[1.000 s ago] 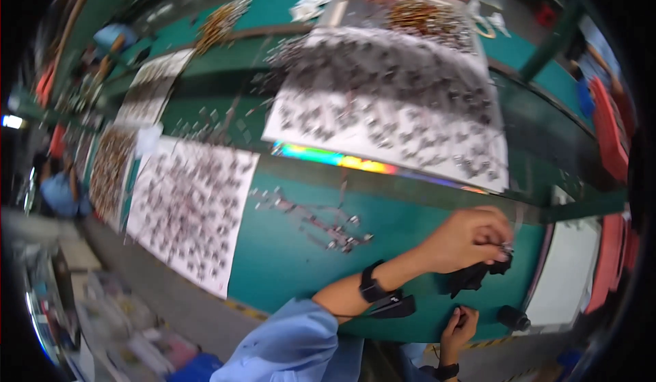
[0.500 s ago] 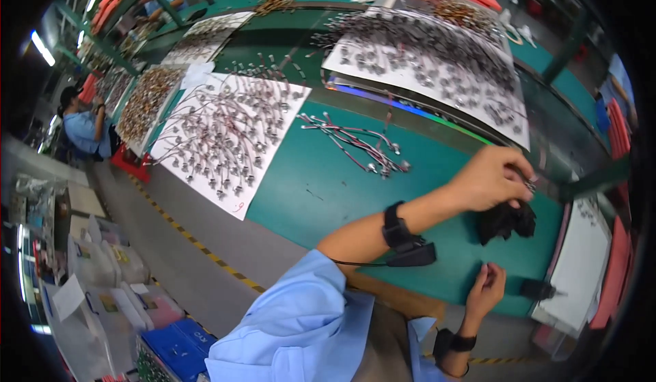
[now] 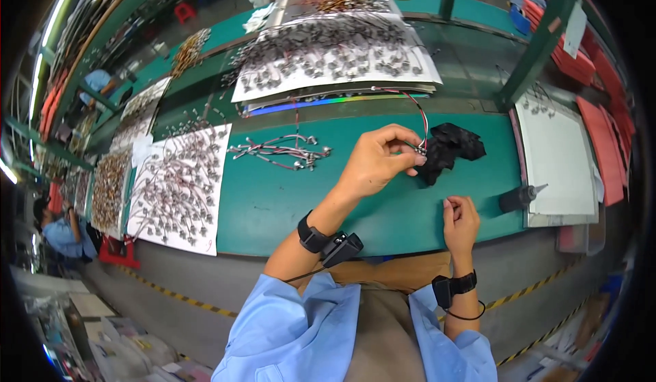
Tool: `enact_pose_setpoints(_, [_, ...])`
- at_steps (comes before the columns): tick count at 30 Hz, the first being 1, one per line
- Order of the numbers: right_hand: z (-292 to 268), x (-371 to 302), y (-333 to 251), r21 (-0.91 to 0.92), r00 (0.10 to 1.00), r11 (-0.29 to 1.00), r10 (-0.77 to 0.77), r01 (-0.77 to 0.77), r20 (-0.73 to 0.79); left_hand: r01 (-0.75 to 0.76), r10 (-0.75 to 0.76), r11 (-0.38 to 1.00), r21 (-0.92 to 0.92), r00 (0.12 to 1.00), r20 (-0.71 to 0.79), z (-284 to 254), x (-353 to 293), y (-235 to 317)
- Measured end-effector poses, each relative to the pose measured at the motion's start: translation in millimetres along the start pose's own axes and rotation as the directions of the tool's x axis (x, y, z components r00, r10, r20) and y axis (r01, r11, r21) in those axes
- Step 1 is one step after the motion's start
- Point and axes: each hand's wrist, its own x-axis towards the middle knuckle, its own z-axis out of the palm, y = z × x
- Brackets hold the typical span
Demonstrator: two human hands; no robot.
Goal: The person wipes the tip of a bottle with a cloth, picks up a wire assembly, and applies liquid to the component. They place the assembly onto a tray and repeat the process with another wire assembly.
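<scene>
Between thumb and fingertips, my left hand (image 3: 383, 160) pinches a small metal part with thin red, black and white wires (image 3: 423, 117); the wires rise from the fingers and bend left at the top. Just right of it lies a crumpled black cloth (image 3: 459, 144) on the green mat. My right hand (image 3: 462, 226) rests near the mat's front edge, its fingers curled, with nothing visible in them. To the left of my left hand lies a loose bunch of similar wired parts (image 3: 280, 151). A white sheet (image 3: 210, 235) farther left carries many more of them.
A dark bottle with a pointed nozzle (image 3: 517, 199) stands right of my right hand. Beyond it lies a white board (image 3: 557, 163) beside red foam pieces (image 3: 601, 149). A raised shelf at the back holds a white sheet (image 3: 249, 93) full of parts. A green post (image 3: 540, 47) rises at right.
The view has swung to the right. The wires in my left hand now show clearly, upright above the fingers. My right hand remains by the mat's front edge, its fingers more curled.
</scene>
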Motion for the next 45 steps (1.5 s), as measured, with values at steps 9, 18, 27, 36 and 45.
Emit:
enact_pose_setpoints(9, [-3.4, 1.3, -0.3, 0.011, 1.0, 1.0, -0.007, 0.007, 0.0, 0.002, -0.002, 1.0, 0.012, 0.999, 0.032, 21.5, 18.1, -15.5])
enact_pose_setpoints(18, [-8.2, 4.0, 9.4, 0.046, 1.0, 0.999, 0.001, -0.001, 0.009, 0.014, -0.017, 0.999, 0.032, 0.996, 0.092, 39.1, 40.7, -25.2])
enact_pose_setpoints(27, [-5.7, 8.1, 17.3, 0.124, 0.998, 0.992, -0.022, 0.015, 0.052, 0.029, -0.044, 0.993, 0.116, 0.991, 0.128, 64.0, 67.0, -36.9])
enact_pose_setpoints(36, [-10.6, -1.4, 16.5, 0.13, 0.992, 0.985, 0.107, -0.115, 0.073, -0.167, 0.112, 0.973, 0.157, 0.945, 0.309, 114.4, 84.6, -61.3])
enact_pose_setpoints(45, [-6.2, 2.5, 11.8, 0.186, 0.991, 0.974, 0.118, -0.129, 0.07, -0.099, 0.068, 0.99, 0.103, 0.961, 0.267, 103.5, 79.4, -51.0])
